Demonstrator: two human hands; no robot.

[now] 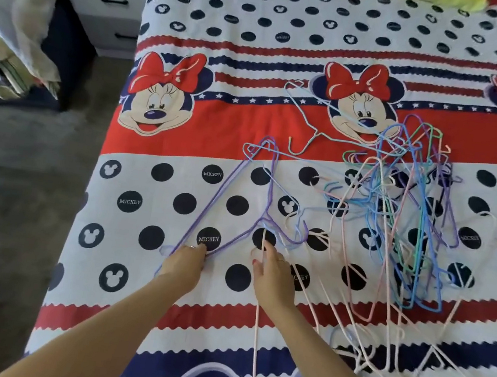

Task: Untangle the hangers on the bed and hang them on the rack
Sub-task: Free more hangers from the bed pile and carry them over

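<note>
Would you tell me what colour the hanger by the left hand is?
Purple; the hanger by the left hand shows best in the head view.

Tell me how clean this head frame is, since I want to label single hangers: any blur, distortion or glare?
Head view: wide-angle bending curves the bed edges; the corners smear, especially the upper left fabric. Light is even daylight, without harsh glare. The purple hanger by the left hand reads clearly, while the hanger pile is soft, strands merging. The right hand is slightly blurred.
</note>
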